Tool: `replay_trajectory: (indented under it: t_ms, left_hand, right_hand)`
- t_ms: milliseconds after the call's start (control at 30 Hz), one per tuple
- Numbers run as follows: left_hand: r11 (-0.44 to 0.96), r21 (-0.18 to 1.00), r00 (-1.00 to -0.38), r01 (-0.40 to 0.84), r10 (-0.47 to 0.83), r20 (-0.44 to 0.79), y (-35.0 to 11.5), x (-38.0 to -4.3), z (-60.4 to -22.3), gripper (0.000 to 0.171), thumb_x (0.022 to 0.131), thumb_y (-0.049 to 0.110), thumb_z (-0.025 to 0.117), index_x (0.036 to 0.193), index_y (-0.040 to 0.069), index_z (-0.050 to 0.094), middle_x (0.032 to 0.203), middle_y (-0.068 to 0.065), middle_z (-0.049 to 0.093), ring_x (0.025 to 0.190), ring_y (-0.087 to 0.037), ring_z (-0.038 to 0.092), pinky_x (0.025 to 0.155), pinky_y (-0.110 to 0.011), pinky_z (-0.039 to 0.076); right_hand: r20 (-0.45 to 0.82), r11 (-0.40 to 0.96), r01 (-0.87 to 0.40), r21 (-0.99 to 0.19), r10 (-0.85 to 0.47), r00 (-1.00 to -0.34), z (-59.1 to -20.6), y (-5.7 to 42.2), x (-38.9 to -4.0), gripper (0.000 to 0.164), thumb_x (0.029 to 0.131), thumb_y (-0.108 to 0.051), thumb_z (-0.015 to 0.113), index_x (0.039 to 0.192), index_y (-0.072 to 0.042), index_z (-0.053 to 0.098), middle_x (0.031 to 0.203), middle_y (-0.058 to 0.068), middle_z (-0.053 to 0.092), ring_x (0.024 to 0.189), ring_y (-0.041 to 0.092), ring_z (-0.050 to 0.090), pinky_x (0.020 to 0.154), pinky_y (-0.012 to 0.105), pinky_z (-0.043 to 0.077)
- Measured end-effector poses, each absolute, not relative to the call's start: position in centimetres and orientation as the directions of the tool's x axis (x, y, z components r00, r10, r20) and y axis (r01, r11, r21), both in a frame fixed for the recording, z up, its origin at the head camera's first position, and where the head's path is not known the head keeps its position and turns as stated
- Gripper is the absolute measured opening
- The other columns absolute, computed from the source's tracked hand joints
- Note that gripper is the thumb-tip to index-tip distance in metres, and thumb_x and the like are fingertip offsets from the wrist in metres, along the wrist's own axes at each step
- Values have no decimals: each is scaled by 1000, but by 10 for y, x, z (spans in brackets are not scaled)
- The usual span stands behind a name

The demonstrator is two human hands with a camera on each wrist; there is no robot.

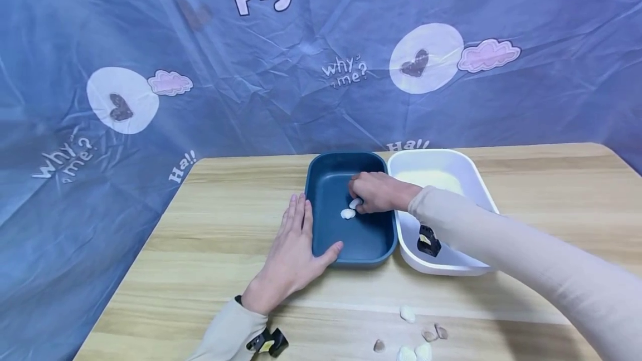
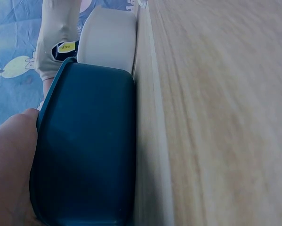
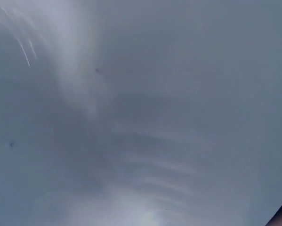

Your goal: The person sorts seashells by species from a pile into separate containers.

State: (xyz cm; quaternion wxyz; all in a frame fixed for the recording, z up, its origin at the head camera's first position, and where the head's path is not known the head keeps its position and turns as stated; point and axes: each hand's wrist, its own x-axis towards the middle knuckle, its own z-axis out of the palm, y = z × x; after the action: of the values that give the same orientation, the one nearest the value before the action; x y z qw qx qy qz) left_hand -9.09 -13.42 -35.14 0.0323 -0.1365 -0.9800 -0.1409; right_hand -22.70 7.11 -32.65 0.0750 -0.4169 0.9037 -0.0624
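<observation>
My right hand [image 1: 377, 191] reaches into the dark blue basin [image 1: 328, 238], its fingers curled downward. Between finger and thumb it pinches a white seashell [image 1: 355, 203], low over the basin's floor. Another white scallop shell [image 1: 348, 214] lies just beside it. Along the basin's left side rests my left hand [image 1: 293, 255], with straight fingers at the wall and the thumb at the front rim. In the left wrist view, that hand [image 2: 13, 165] meets the rim of the blue basin [image 2: 89, 141]. The right wrist view is filled by a blurred pale surface.
A white basin [image 1: 411, 255] stands against the blue one on the right, under my right forearm. Several shells lie on the wooden table [image 1: 200, 261] in front, among them a white shell [image 1: 407, 313] and a small brown shell [image 1: 379, 345]. A blue patterned cloth [image 1: 281, 99] hangs behind.
</observation>
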Motion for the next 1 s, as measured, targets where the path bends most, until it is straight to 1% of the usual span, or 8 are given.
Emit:
replay_trajectory:
  t_ms: [200,433,533,667,733,800,933,1000]
  left_hand:
    - [923,270,-961,275,258,95,-133,-90,-352,102,88,72,38,152,-4,15,161,-16,1,147,-25,-6,118,-39,8]
    - [920,282,-963,271,259,81,-135,-90,-351,102,89,72,38,152,-4,14,161,-17,1,147,-25,-7,119,-39,7]
    - [920,281,-962,274,260,87,-136,-90,-352,102,88,72,39,151,-4,14,160,-18,3,147,-26,-7,119,-39,7]
    - [918,279,-959,282,265,97,-136,-92,-353,103,88,73,39,151,-5,14,160,-20,6,147,-27,-6,118,-39,7]
    - [918,279,-959,282,263,101,-137,-93,-353,103,88,73,39,151,-5,14,160,-19,5,147,-27,-5,118,-39,7]
    - [917,280,-958,285,263,114,-137,-93,-353,102,88,72,41,151,-5,16,160,-20,6,147,-28,-4,118,-40,8]
    - [912,289,-956,291,266,123,-138,-93,-354,102,88,70,42,150,-7,17,160,-20,6,147,-29,-3,118,-41,9]
    - [908,294,-954,298,274,121,-138,-93,-354,102,88,70,42,150,-7,17,160,-21,5,147,-29,-3,118,-41,9]
  right_hand:
    - [-78,640,-752,-157,-768,-636,-331,74,-225,14,79,-15,76,80,-10,62,78,0,55,65,17,52,60,31,47]
    - [-108,640,-754,-148,-768,-631,-326,72,-224,16,79,-17,77,83,-10,63,80,0,57,65,16,53,61,31,48]
    - [-62,625,-763,-166,-779,-624,-314,73,-223,17,78,-17,77,88,-7,66,84,2,60,70,17,56,65,33,50]
    - [74,597,-778,-196,-782,-619,-283,85,-211,19,80,-14,76,94,-4,69,89,5,64,78,19,59,73,35,52]
    - [142,571,-796,-199,-787,-600,-269,92,-199,17,80,-13,76,94,-5,70,87,4,64,77,17,58,72,34,52]
    - [190,536,-822,-194,-801,-568,-259,100,-183,14,80,-11,76,92,-6,70,84,2,62,75,16,58,69,32,52]
    - [249,448,-879,-162,-844,-476,-258,115,-146,13,78,-8,77,87,-10,68,81,-4,61,73,11,60,65,27,52]
    - [260,427,-890,-162,-851,-456,-262,121,-126,13,77,-9,77,86,-12,68,81,-7,60,73,8,60,66,26,53]
